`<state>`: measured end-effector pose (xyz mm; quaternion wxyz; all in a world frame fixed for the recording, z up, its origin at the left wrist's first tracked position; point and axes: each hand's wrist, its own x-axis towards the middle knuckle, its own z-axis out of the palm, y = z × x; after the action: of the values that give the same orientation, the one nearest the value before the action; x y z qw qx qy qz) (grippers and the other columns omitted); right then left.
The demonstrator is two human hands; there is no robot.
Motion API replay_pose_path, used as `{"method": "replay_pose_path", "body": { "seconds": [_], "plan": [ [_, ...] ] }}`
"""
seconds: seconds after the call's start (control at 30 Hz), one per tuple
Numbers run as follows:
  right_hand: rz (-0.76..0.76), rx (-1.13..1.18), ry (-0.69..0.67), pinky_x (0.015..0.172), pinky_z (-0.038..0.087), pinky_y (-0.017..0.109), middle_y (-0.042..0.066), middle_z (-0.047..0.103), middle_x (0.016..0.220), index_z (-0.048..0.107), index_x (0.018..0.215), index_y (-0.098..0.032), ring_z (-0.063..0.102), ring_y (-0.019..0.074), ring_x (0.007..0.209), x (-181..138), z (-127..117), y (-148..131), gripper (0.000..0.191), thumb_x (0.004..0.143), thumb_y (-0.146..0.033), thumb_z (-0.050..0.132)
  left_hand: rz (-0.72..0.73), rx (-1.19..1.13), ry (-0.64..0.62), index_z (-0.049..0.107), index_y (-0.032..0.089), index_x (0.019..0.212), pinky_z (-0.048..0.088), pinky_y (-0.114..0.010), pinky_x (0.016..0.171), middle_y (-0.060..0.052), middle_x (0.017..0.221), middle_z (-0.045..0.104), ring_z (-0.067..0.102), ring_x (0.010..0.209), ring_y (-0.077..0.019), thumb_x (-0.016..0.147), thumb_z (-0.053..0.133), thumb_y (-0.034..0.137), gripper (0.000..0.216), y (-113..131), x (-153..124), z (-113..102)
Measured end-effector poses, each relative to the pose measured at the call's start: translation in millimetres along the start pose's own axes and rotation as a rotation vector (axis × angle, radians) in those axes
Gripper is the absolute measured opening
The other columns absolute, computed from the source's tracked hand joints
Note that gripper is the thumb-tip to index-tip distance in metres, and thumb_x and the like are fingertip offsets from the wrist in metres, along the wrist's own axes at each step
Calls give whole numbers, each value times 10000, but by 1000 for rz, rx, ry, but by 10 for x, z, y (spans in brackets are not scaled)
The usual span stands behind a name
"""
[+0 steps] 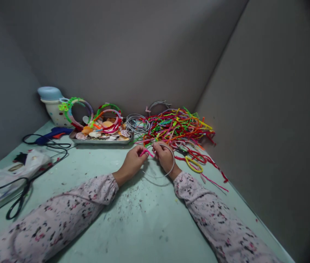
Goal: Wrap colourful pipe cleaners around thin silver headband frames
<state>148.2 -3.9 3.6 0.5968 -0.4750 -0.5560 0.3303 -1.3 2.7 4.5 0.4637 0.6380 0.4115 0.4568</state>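
Note:
Between finger and thumb of my left hand (133, 160) is a short pink pipe cleaner (150, 153), bent at the fingertips. My right hand (165, 157), just beside it, pinches a thin grey wire ring (157, 178) that loops round below the fingers. The pink piece lies close to the wire; whether it is wound on it I cannot tell. Right of my right hand lie scissors (194, 164) with a yellow handle loop, and red pipe cleaners (212, 166) trail past them.
A heap of coloured pipe cleaners (177, 126) and coiled grey wire (138, 123) lie at the back. A metal tray (100, 142) holds shells and decorated rings. Left are a blue-lidded container (56, 109), a blue glue gun (52, 136), a black cord (31, 179) and a plastic bag (31, 166).

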Motion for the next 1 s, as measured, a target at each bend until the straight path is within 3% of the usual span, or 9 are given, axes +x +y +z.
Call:
{"method": "replay_pose_path", "body": {
  "seconds": [0.43,1.0],
  "plan": [
    [-20,-67,-5,469,356,252,-22,554,632,626,772,-210,442,111,469,-26,3,-47,290,847,-477,545,123,205,183,607,168,777,365,-236,620,-5,738,582,498,662,-127,745,600,233,73,50,-17,-35],
    [-37,-97,-16,472,356,251,-25,546,606,633,769,-204,447,114,469,-44,1,-87,285,847,-464,546,112,156,204,609,172,698,341,-243,613,-3,687,576,484,654,-134,737,660,303,145,113,-39,-52]
  ]
}}
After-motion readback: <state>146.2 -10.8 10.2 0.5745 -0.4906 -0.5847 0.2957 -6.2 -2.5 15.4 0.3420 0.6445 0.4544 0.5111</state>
